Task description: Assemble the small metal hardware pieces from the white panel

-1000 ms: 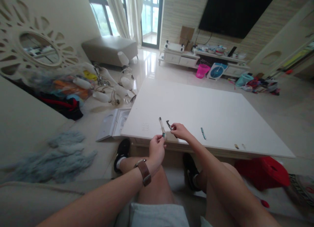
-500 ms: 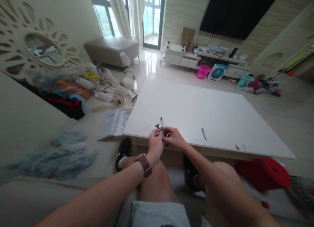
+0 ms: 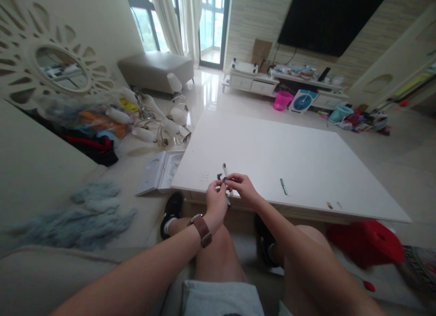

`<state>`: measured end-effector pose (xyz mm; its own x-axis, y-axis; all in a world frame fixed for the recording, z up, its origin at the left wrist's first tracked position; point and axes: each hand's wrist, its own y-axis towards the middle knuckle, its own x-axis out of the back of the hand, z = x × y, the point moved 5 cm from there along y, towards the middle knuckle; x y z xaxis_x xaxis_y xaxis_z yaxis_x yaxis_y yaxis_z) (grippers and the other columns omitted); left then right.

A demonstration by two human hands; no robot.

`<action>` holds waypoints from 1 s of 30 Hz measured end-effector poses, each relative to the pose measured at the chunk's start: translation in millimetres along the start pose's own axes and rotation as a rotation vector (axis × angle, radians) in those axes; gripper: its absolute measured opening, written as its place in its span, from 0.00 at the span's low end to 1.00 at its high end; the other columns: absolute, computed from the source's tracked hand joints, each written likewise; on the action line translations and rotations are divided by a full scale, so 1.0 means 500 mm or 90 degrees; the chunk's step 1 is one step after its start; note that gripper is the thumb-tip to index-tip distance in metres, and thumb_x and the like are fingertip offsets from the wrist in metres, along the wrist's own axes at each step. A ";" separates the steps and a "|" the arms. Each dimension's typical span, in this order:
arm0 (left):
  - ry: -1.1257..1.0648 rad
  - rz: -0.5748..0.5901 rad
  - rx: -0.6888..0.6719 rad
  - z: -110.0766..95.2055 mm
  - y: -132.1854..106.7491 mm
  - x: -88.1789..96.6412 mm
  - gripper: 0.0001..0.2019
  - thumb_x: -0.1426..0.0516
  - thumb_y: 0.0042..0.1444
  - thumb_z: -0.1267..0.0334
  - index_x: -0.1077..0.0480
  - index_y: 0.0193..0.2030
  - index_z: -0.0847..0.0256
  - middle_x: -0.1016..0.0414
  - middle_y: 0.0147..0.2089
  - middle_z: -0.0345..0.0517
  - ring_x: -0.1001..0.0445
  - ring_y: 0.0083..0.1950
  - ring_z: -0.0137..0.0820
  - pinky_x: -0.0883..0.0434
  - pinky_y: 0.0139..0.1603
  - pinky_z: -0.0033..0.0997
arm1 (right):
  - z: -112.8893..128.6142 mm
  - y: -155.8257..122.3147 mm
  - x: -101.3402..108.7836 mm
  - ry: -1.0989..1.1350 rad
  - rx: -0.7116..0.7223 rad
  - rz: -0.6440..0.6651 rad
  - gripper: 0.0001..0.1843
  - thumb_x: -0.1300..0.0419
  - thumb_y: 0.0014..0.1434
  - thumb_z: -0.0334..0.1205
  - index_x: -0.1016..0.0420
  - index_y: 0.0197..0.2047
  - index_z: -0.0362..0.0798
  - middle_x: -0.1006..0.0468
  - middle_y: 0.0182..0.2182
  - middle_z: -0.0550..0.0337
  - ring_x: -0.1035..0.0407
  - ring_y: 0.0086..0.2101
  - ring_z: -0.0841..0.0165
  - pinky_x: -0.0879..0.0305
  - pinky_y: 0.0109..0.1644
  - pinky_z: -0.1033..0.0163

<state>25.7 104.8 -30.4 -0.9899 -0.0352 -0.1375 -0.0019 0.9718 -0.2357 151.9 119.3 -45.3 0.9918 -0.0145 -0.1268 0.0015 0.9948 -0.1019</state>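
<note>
Above the near edge of the white table [image 3: 272, 152], my left hand [image 3: 216, 200] is closed, thumb and fingertips pinching a small dark piece [image 3: 225, 180]. My right hand [image 3: 242, 187] meets it from the right, its fingertips closed on the same piece. Just beyond the fingers is a small black part [image 3: 219, 176]; whether it is attached cannot be made out. A slim pale stick with a dark tip [image 3: 224, 167] sticks out past the hands. Farther right on the table lies a narrow green strip [image 3: 284, 186]. The fingers partly hide what they grip.
A clear embossed sheet [image 3: 204, 175] lies left of my hands. Toward the right corner are a small yellowish piece [image 3: 329, 205] and a clear piece [image 3: 339, 205]. An open white box [image 3: 151, 173] stands on the floor at left, a red stool-like object [image 3: 371, 243] at right.
My right fingers have shifted slightly up and closed in against the left fingertips. The green face seen on the held piece now looks dark. The black part sits at a different angle.
</note>
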 end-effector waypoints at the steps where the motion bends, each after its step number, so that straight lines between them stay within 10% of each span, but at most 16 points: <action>1: 0.000 0.000 0.002 -0.001 -0.001 -0.001 0.07 0.42 0.55 0.61 0.28 0.35 0.63 0.24 0.33 0.46 0.26 0.36 0.31 0.32 0.40 0.29 | -0.001 0.000 0.000 -0.002 0.000 -0.004 0.13 0.29 0.49 0.46 0.22 0.31 0.46 0.25 0.22 0.63 0.32 0.25 0.70 0.36 0.32 0.64; 19: -0.094 0.002 0.079 0.003 -0.012 -0.010 0.15 0.40 0.52 0.70 0.42 0.42 0.58 0.28 0.37 0.42 0.25 0.33 0.28 0.29 0.32 0.27 | 0.005 0.011 0.037 0.169 -0.002 -0.142 0.22 0.26 0.42 0.45 0.26 0.40 0.51 0.26 0.26 0.64 0.32 0.28 0.69 0.37 0.30 0.65; 30: -0.041 0.042 0.030 0.003 -0.011 -0.015 0.06 0.40 0.49 0.69 0.31 0.35 0.63 0.29 0.29 0.39 0.32 0.29 0.25 0.34 0.32 0.26 | -0.002 0.017 0.049 0.177 -0.025 -0.146 0.14 0.31 0.45 0.43 0.23 0.36 0.48 0.24 0.28 0.59 0.30 0.28 0.68 0.33 0.32 0.63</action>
<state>33.3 99.3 -29.6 -0.9763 0.0123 -0.2160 0.0717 0.9604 -0.2692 175.9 127.4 -50.4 0.8935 -0.2698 -0.3589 0.2104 0.9577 -0.1962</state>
